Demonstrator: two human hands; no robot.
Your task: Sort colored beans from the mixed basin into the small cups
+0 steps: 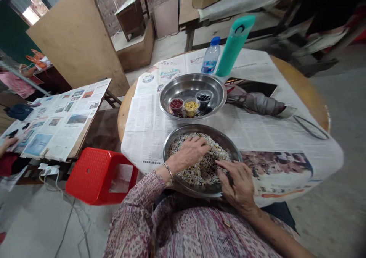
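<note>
A steel bowl [233, 146] in front of me holds a mix of pale grains and dark and yellow bits [197, 176]. My left hand [192, 153], with a bangle at the wrist, lies over the mix, its fingers spread a little and bent downward. At the bowl's right side my right hand [238, 183] reaches over the rim with thumb and index finger apart, fingertips at the mix. Behind stands a larger steel basin [183, 83] holding three small clear cups: red beans [176, 104], yellow kernels [191, 107] and black beans [204, 99].
Newspaper [143, 136] covers the round table [309, 86]. A water bottle [211, 57], a teal flask [236, 46] and a folded grey umbrella [260, 103] lie or stand beyond the basin. To the left are a red stool [91, 174], a papered table [65, 116] and another person's hand [10, 141].
</note>
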